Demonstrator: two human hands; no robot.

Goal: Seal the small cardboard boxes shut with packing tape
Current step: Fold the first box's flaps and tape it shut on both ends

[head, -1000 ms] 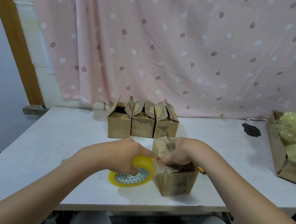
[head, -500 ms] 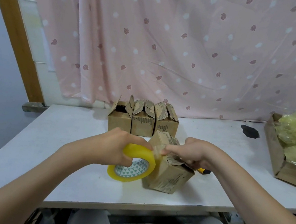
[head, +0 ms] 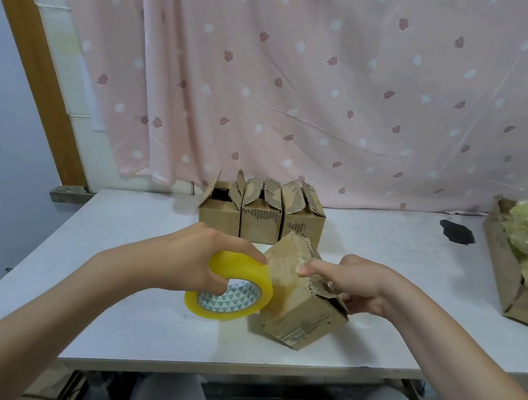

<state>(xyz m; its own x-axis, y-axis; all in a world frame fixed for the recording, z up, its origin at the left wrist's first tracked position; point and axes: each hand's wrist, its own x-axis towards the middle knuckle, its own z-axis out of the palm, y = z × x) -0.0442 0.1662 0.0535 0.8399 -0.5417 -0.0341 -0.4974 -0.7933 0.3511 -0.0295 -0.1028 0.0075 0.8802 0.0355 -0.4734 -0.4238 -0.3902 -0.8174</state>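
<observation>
L hand [head: 203, 259] grips yellow tape roll [head: 230, 293], thumb thru core, roll touching tipped box [head: 299, 304] near table [head: 136, 300] front edge. Tape strip runs onto box face. R hand [head: 359, 289] holds box, forefinger pressing the tape. Three open-flap boxes [head: 261, 216] behind. Far right: carton [head: 511, 291] w/ yellow bags.

Soft, even daylight filled the scene, bright without harshness. The curtain [head: 343, 84] beyond the hands glowed as if lit from behind. Only faint, diffuse shadows lay on the table [head: 125, 281] under the left hand [head: 198, 258] and right hand [head: 356, 283]. The tape roll [head: 231, 288] showed a mild sheen, no hard glare. Wide-angle distortion bowed the wooden frame [head: 22, 33] far left of the hands. The forearms nearest the camera looked soft, and fine detail was slightly smeared throughout.
</observation>
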